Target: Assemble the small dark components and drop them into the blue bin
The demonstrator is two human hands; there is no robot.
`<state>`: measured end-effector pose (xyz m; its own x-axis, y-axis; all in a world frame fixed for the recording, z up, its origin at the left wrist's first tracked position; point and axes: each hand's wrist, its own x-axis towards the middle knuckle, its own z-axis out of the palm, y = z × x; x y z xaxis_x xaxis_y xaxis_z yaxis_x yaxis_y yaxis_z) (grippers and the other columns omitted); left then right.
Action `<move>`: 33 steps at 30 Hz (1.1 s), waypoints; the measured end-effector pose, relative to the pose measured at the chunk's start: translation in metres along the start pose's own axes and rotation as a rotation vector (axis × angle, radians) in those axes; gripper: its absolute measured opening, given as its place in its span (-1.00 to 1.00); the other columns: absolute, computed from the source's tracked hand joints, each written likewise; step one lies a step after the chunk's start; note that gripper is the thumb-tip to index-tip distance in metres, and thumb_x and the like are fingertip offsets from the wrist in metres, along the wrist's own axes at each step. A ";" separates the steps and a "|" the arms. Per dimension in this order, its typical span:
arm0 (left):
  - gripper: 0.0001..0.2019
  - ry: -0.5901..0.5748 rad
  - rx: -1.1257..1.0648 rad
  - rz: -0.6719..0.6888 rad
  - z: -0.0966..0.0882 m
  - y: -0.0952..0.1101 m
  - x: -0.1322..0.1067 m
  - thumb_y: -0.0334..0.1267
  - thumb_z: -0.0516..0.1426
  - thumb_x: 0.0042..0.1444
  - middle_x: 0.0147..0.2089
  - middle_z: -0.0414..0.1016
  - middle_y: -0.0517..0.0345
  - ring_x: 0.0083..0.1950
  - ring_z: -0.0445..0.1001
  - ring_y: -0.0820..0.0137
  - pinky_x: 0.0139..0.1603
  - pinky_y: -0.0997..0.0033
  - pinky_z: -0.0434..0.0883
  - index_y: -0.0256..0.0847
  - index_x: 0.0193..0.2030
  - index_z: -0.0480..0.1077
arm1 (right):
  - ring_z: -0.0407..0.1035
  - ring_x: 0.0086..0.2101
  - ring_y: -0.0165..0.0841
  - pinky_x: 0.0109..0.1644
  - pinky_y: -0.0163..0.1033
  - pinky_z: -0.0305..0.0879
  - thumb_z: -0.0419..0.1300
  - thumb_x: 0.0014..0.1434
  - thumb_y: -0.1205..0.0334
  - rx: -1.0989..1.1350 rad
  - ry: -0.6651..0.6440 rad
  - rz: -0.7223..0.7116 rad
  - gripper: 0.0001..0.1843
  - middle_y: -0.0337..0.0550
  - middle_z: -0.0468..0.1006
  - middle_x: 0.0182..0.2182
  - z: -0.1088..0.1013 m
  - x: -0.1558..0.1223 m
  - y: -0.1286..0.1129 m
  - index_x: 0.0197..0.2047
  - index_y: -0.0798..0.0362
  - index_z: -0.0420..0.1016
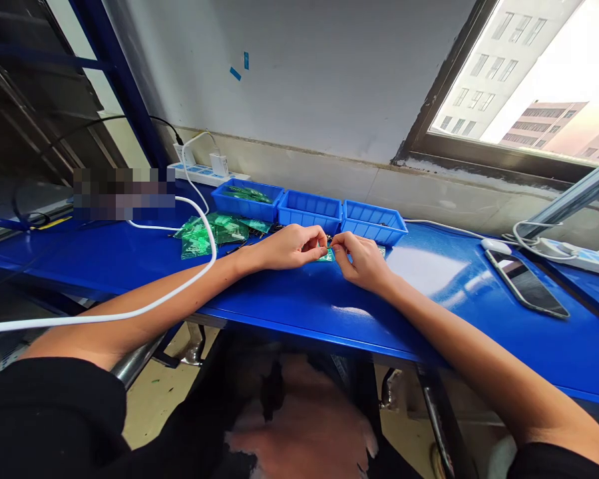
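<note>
My left hand (297, 247) and my right hand (362, 258) meet over the front middle of the blue table, fingertips almost touching. Both are closed in a pinch, and what they grip is too small to make out. A small green circuit board (325, 256) shows between and just below the fingertips. Past my right hand, the edge of another green board (382, 251) peeks out. Behind my hands stand three blue bins: the left bin (247, 199) holds green boards, the middle bin (309, 210) and the right bin (374, 223) show little of their contents.
Green boards in clear bags (199, 238) lie left of the bins. A white cable (180, 289) crosses above my left forearm. On the right lie a phone (526, 283) and a white case (496, 246). A power strip (204, 174) sits against the wall. The table edge (299, 326) is near my body.
</note>
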<state>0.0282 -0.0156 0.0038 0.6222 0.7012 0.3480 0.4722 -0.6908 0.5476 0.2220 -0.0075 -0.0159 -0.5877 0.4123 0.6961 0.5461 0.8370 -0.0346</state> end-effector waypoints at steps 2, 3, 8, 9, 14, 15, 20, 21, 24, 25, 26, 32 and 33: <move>-0.79 0.001 0.003 0.010 0.000 -0.001 0.000 -0.13 0.00 0.13 -0.51 0.32 0.26 -0.50 0.26 0.52 -0.47 0.53 0.20 -0.24 -0.31 0.29 | 0.36 -0.53 -0.43 -0.43 -0.35 0.20 -0.07 0.19 0.34 0.002 0.006 -0.012 -0.88 -0.21 0.51 -0.50 0.000 0.000 0.000 -0.35 0.00 0.23; -0.79 0.001 0.003 0.013 0.000 -0.001 0.000 -0.13 0.00 0.13 -0.51 0.32 0.26 -0.50 0.26 0.52 -0.47 0.53 0.20 -0.24 -0.31 0.29 | 0.35 -0.53 -0.43 -0.43 -0.35 0.20 -0.07 0.19 0.34 0.003 0.005 -0.013 -0.88 -0.21 0.50 -0.50 0.000 0.001 0.000 -0.35 0.00 0.23; -0.80 -0.004 -0.001 -0.003 0.000 0.000 0.000 -0.14 0.00 0.12 -0.51 0.33 0.25 -0.49 0.27 0.51 -0.46 0.53 0.21 -0.24 -0.31 0.29 | 0.34 -0.53 -0.43 -0.44 -0.35 0.18 -0.08 0.19 0.33 0.015 -0.030 0.014 -0.88 -0.22 0.50 -0.50 -0.002 0.001 -0.001 -0.35 0.00 0.22; -0.80 -0.007 -0.003 -0.006 0.000 0.000 0.000 -0.14 0.00 0.12 -0.51 0.33 0.25 -0.49 0.27 0.51 -0.46 0.53 0.21 -0.24 -0.31 0.29 | 0.34 -0.53 -0.43 -0.44 -0.35 0.18 -0.08 0.19 0.33 0.022 -0.032 0.017 -0.88 -0.22 0.49 -0.50 -0.002 0.001 -0.001 -0.35 0.00 0.22; -0.80 -0.006 -0.007 -0.002 0.000 0.000 0.000 -0.13 0.01 0.12 -0.51 0.32 0.26 -0.50 0.26 0.51 -0.47 0.53 0.21 -0.24 -0.32 0.29 | 0.33 -0.53 -0.43 -0.44 -0.34 0.17 -0.07 0.19 0.32 0.053 -0.039 0.035 -0.89 -0.24 0.49 -0.50 -0.003 0.001 -0.001 -0.35 -0.01 0.21; -0.80 -0.004 -0.006 0.002 0.000 -0.001 0.000 -0.13 0.01 0.12 -0.51 0.32 0.26 -0.50 0.26 0.51 -0.46 0.52 0.21 -0.24 -0.32 0.29 | 0.33 -0.53 -0.42 -0.44 -0.34 0.16 -0.07 0.19 0.32 0.055 -0.042 0.038 -0.89 -0.24 0.49 -0.50 -0.003 0.001 -0.002 -0.35 -0.01 0.21; -0.80 -0.001 0.002 0.009 0.000 -0.002 0.000 -0.14 0.01 0.12 -0.52 0.32 0.26 -0.50 0.26 0.51 -0.46 0.52 0.20 -0.24 -0.32 0.29 | 0.33 -0.53 -0.42 -0.44 -0.34 0.16 -0.08 0.18 0.33 0.066 -0.047 0.038 -0.89 -0.23 0.49 -0.49 -0.003 0.001 -0.002 -0.36 -0.01 0.20; -0.80 -0.002 0.004 0.012 0.000 -0.002 0.000 -0.14 0.01 0.12 -0.51 0.32 0.26 -0.50 0.26 0.51 -0.47 0.52 0.20 -0.24 -0.32 0.29 | 0.33 -0.53 -0.42 -0.44 -0.34 0.15 -0.08 0.18 0.33 0.071 -0.045 0.035 -0.89 -0.23 0.49 -0.49 -0.003 0.001 -0.002 -0.36 -0.01 0.19; -0.80 -0.005 0.005 0.017 0.000 -0.001 0.000 -0.14 0.01 0.12 -0.51 0.32 0.26 -0.50 0.26 0.51 -0.47 0.52 0.19 -0.25 -0.31 0.30 | 0.32 -0.54 -0.43 -0.45 -0.35 0.14 -0.07 0.18 0.34 0.085 -0.042 0.022 -0.89 -0.24 0.49 -0.50 -0.004 0.001 -0.002 -0.37 -0.01 0.19; -0.80 -0.006 0.005 0.015 0.000 -0.001 0.000 -0.14 0.01 0.12 -0.51 0.32 0.26 -0.50 0.26 0.51 -0.48 0.52 0.19 -0.25 -0.31 0.30 | 0.31 -0.55 -0.43 -0.45 -0.35 0.13 -0.07 0.18 0.34 0.088 -0.041 0.017 -0.89 -0.25 0.48 -0.50 -0.004 0.001 -0.002 -0.37 -0.01 0.19; -0.80 -0.008 0.005 0.012 0.000 -0.001 0.000 -0.14 0.01 0.12 -0.51 0.32 0.26 -0.50 0.26 0.51 -0.48 0.52 0.20 -0.25 -0.32 0.30 | 0.31 -0.55 -0.44 -0.46 -0.35 0.12 -0.07 0.18 0.34 0.090 -0.041 0.013 -0.89 -0.25 0.48 -0.50 -0.004 0.001 -0.002 -0.37 -0.01 0.19; -0.78 -0.017 0.001 0.001 0.000 -0.002 0.000 -0.12 0.01 0.12 -0.50 0.33 0.24 -0.49 0.28 0.50 -0.48 0.53 0.20 -0.24 -0.30 0.30 | 0.30 -0.55 -0.44 -0.45 -0.35 0.11 -0.09 0.19 0.34 0.066 -0.062 0.006 -0.88 -0.25 0.46 -0.52 -0.004 0.002 -0.002 -0.38 0.00 0.17; -0.78 -0.018 -0.002 0.000 0.001 -0.002 0.000 -0.12 0.01 0.12 -0.50 0.33 0.25 -0.49 0.28 0.50 -0.48 0.53 0.20 -0.24 -0.31 0.30 | 0.30 -0.54 -0.43 -0.45 -0.35 0.11 -0.09 0.19 0.34 0.059 -0.066 0.006 -0.88 -0.24 0.45 -0.53 -0.004 0.002 -0.002 -0.37 0.00 0.16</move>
<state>0.0275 -0.0138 0.0021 0.6330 0.6983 0.3343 0.4711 -0.6900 0.5495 0.2229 -0.0097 -0.0117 -0.6239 0.4382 0.6471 0.5143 0.8537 -0.0822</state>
